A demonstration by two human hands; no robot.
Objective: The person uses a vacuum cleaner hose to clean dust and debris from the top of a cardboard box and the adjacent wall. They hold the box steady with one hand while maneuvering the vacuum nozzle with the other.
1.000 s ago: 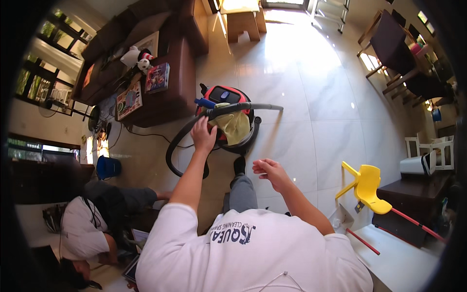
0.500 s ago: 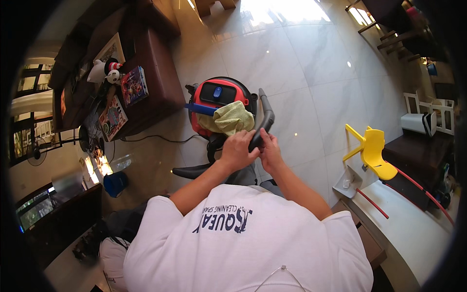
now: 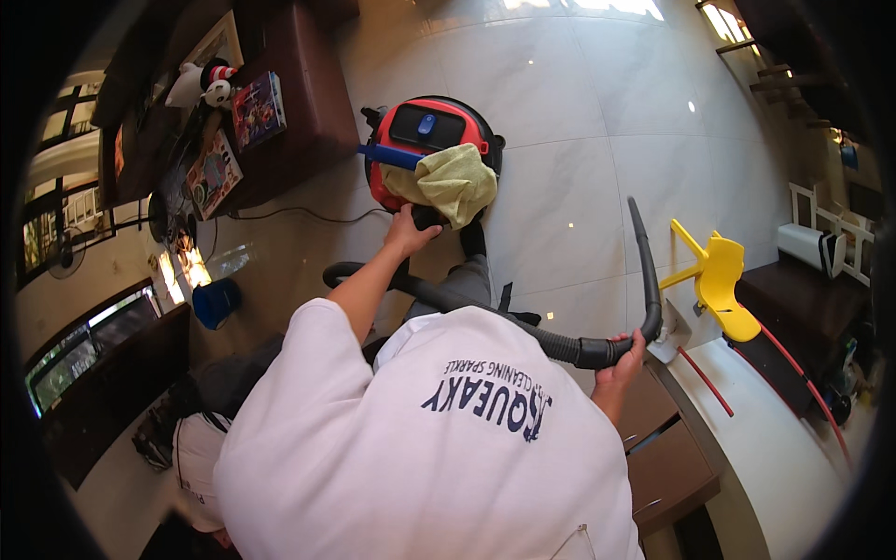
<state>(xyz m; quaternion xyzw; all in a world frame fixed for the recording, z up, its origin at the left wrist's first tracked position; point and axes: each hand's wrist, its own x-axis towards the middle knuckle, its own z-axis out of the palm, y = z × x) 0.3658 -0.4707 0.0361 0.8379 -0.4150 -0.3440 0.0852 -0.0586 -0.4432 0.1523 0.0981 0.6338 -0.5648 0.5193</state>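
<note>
Head camera looks down over a person in a white shirt bending toward a red canister vacuum cleaner (image 3: 425,140) on the pale tiled floor. Left arm stretches forward, nearly straight, and the left hand (image 3: 409,233) rests at the near edge of the vacuum, fingers curled on a dark part just under a yellow cloth (image 3: 453,182) draped over the machine. Right arm is bent and held out to the side; the right hand (image 3: 621,364) is clenched around the black vacuum hose (image 3: 644,271), which arcs up over the floor and also runs back across the body. A yellow plastic chair (image 3: 719,280) stands just beyond that hand.
</note>
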